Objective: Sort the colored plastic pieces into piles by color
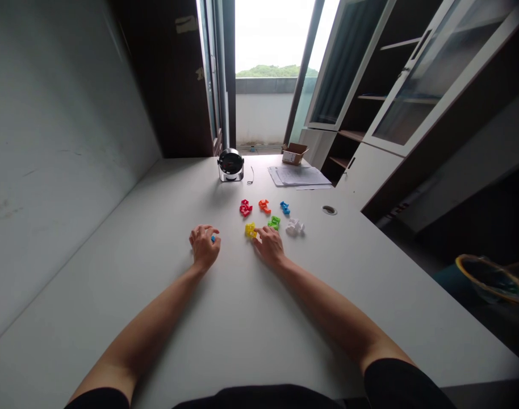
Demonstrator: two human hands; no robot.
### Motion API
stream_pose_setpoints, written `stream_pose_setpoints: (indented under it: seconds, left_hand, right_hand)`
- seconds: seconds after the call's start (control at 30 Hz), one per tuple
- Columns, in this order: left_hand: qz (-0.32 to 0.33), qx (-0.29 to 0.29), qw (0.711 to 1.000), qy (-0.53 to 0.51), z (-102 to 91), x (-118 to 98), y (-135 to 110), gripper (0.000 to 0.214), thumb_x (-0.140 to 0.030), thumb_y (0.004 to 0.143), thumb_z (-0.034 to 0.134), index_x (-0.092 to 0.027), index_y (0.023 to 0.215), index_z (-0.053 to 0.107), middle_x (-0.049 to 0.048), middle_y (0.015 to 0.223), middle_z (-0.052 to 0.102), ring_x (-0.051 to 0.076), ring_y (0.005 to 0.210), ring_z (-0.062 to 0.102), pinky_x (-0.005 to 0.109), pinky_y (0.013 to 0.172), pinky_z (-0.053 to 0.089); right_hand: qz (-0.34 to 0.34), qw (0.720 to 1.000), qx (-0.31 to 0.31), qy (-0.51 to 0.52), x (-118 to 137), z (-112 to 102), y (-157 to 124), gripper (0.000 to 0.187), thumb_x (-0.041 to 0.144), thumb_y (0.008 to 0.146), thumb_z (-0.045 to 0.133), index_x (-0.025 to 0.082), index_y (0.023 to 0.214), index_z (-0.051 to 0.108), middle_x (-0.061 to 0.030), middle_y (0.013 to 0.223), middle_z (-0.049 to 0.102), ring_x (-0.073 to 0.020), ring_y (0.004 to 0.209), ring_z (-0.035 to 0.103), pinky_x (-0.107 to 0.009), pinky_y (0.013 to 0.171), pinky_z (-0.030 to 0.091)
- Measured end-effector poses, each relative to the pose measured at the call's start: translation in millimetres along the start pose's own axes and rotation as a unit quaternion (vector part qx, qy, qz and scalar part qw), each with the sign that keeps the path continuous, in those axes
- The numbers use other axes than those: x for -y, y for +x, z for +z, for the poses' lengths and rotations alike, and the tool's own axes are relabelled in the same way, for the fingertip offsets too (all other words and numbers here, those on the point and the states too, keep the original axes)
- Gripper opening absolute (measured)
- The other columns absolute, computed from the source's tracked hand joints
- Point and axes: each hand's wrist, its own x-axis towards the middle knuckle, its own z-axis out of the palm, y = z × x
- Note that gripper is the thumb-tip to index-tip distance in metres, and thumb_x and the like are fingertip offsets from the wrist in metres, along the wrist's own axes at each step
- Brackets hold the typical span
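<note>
My left hand (204, 245) rests curled on the white desk (157, 318), its fingers closed around a small blue piece (213, 239) that mostly hides inside them. My right hand (269, 246) lies close by, with its fingertips against a yellow plastic puzzle piece (250, 230). Beyond it sit a red piece (245, 208), an orange piece (264, 207), a blue piece (284, 208), a green piece (274, 222) and a white piece (294, 227). All are chunky, twisted shapes lying apart on the desktop.
A round black-and-silver desk fan (230, 165) stands at the far edge, beside papers (297, 176) and a small cardboard box (294, 153). A cable grommet (329, 210) is set in the desk. A wall runs along the left side; glass-fronted cabinets (396, 74) stand at right.
</note>
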Motion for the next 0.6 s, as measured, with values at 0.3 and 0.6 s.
stream_pose_setpoints:
  seconds: [0.3,0.6]
  left_hand:
    - [-0.036,0.077,0.994,-0.067,22.5,28.1,8.2,0.029,-0.016,0.083,0.049,-0.022,0.108,0.062,0.0083,0.116,0.062,0.024,0.112,0.054,0.040,0.103,0.045]
    - [0.018,0.087,0.995,-0.053,21.9,28.1,5.1,0.034,-0.010,0.081,0.053,-0.021,0.112,0.063,0.0085,0.114,0.063,0.022,0.107,0.057,0.037,0.100,0.046]
  right_hand:
    - [-0.022,0.997,-0.023,0.067,2.3,-1.7,0.7,0.006,0.019,0.091,0.061,0.020,0.097,0.063,-0.0038,0.089,0.065,-0.0201,0.087,0.055,-0.031,0.084,0.040]
    - [-0.062,0.993,-0.025,0.093,3.7,-0.3,0.2,0.007,0.018,0.093,0.058,0.019,0.089,0.063,-0.0028,0.087,0.067,-0.0174,0.083,0.056,-0.029,0.084,0.039]
